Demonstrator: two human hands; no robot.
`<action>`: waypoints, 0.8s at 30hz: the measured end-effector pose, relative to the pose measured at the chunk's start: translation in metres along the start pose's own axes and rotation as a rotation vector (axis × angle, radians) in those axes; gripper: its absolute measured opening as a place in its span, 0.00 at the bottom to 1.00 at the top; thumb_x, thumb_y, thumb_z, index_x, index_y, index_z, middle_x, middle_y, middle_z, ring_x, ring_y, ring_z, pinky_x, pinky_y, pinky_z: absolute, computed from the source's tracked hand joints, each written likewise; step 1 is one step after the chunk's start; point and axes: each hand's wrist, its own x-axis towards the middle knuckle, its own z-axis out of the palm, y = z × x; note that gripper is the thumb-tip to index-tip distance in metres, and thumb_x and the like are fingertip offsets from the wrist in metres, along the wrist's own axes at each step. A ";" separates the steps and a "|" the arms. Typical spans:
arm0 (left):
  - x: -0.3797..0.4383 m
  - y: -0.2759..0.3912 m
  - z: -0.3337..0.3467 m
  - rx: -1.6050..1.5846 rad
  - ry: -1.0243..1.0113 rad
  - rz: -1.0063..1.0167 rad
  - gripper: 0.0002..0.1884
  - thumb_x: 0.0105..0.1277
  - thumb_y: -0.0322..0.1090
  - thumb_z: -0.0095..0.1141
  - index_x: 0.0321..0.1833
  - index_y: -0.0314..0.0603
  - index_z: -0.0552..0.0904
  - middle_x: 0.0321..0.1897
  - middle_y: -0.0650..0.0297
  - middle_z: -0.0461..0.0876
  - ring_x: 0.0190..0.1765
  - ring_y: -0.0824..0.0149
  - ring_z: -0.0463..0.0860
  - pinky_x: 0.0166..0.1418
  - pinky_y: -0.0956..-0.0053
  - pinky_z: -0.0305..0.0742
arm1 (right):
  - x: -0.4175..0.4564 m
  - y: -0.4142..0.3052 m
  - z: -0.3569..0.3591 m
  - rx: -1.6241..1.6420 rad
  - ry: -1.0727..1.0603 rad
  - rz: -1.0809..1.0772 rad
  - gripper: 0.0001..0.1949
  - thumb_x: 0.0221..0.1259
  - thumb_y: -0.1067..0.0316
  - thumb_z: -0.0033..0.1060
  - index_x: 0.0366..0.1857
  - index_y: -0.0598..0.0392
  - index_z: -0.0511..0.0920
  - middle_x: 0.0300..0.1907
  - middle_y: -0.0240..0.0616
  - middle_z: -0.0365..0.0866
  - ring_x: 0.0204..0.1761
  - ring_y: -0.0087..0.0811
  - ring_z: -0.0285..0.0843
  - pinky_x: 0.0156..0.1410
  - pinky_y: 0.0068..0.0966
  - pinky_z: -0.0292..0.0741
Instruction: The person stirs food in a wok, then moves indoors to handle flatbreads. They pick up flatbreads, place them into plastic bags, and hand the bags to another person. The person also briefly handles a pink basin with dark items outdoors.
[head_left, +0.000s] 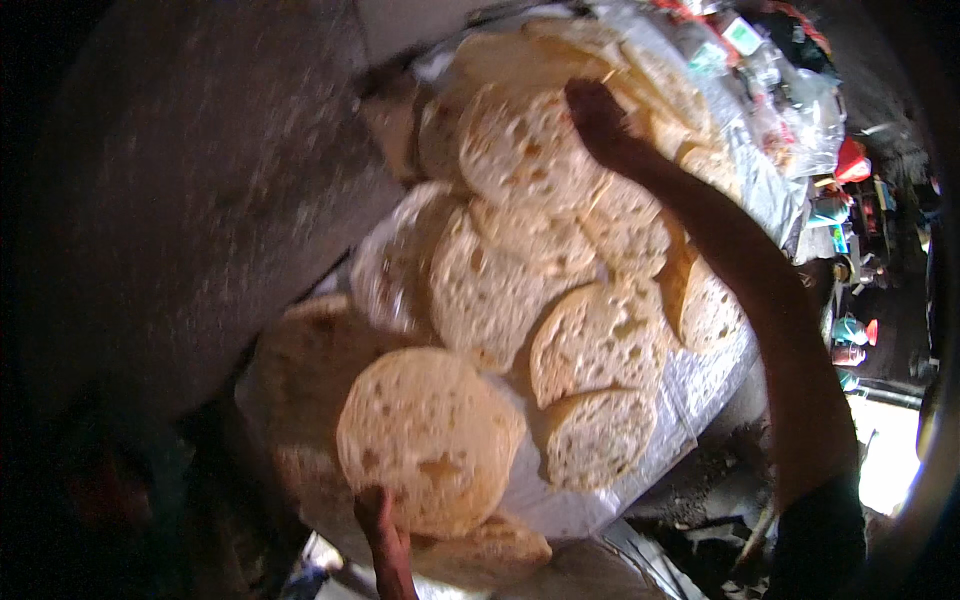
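My left hand (384, 517) grips the lower rim of a large round flatbread (427, 442), its thumb over the pitted, lit face. That bread is held above others at the near end of the pile. Farther up, my right hand (598, 116) is against the upper right edge of another round flatbread (525, 150). Its fingers are in deep shadow, so whether they pinch that edge is unclear. Between my hands several flatbreads overlap, among them a tilted one (484, 289) and a browned one (600, 337). Plastic sheeting (694, 390) lies under them.
Clear plastic bags (814, 127) and wrappings crowd the far right. A dark, rough surface (202, 187) borders the pile on the left. Below the sheeting's right edge lies shadowed, littered ground (712, 487). Small containers (849, 330) stand farther right, near a bright opening (889, 450).
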 end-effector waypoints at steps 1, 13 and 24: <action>-0.002 0.011 -0.017 0.028 -0.005 -0.002 0.30 0.64 0.32 0.71 0.67 0.39 0.73 0.56 0.63 0.78 0.55 0.64 0.80 0.57 0.65 0.79 | -0.009 -0.013 0.005 0.296 0.129 -0.128 0.17 0.69 0.68 0.49 0.58 0.61 0.74 0.58 0.49 0.76 0.62 0.51 0.72 0.67 0.44 0.71; -0.123 0.036 0.066 0.337 0.266 0.489 0.31 0.67 0.39 0.69 0.67 0.27 0.74 0.55 0.51 0.84 0.53 0.57 0.82 0.59 0.62 0.78 | -0.344 -0.284 -0.217 0.717 0.225 0.273 0.17 0.61 0.86 0.54 0.56 0.70 0.76 0.47 0.54 0.81 0.45 0.47 0.78 0.49 0.39 0.77; -0.148 -0.068 0.042 0.452 -0.220 0.732 0.32 0.68 0.34 0.64 0.70 0.27 0.68 0.68 0.37 0.71 0.66 0.41 0.75 0.68 0.54 0.72 | -0.388 -0.373 -0.223 1.504 -0.141 0.554 0.47 0.61 0.50 0.73 0.75 0.68 0.56 0.75 0.60 0.56 0.77 0.55 0.53 0.80 0.45 0.55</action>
